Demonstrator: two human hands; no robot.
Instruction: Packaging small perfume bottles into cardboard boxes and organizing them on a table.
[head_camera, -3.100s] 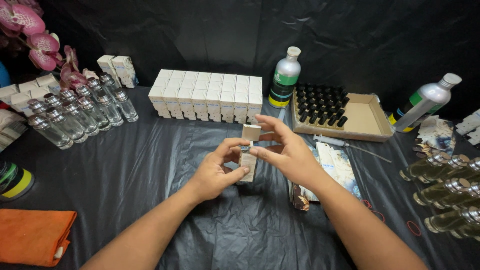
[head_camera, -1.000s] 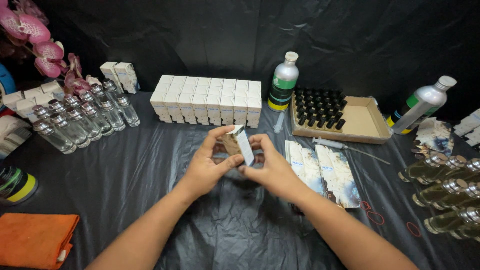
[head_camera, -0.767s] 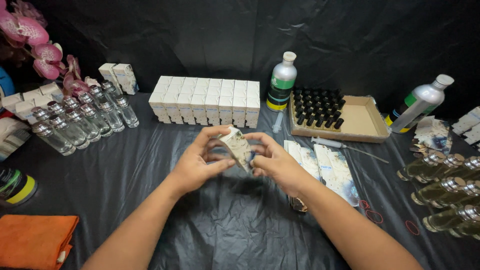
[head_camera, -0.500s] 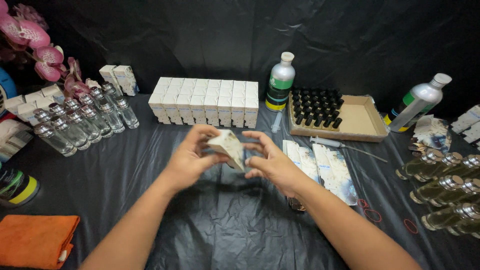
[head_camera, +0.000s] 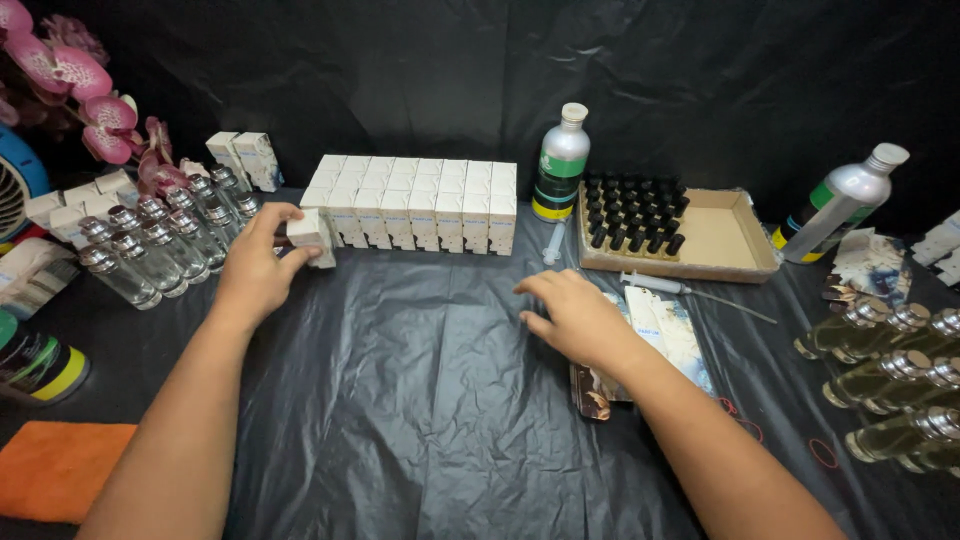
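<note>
Left hand closed around a small white box, fingers over the top and thumb underneath, holding it just beside the left end of the block of white boxes lined up in rows at the back of the worktop. Little room on that side: clear glass bottles packed close to the left of the hand, two more white boxes standing behind them, pink flowers in the far corner. Right hand empty, palm down, fingers loosely spread, hovering over or resting on the black plastic sheet at the left edge of some printed sheets; contact hard to judge. Behind it a syringe lying just off the front lip of a cardboard tray with black caps filling its left half. Green-banded bottle upright between the box block and the tray; a second silver bottle leaning at the tray's right. Filled bottles lying crowded along the right edge. Orange cloth at the near left corner. Broad open stretch of black sheet between the two forearms and toward the near edge.
</note>
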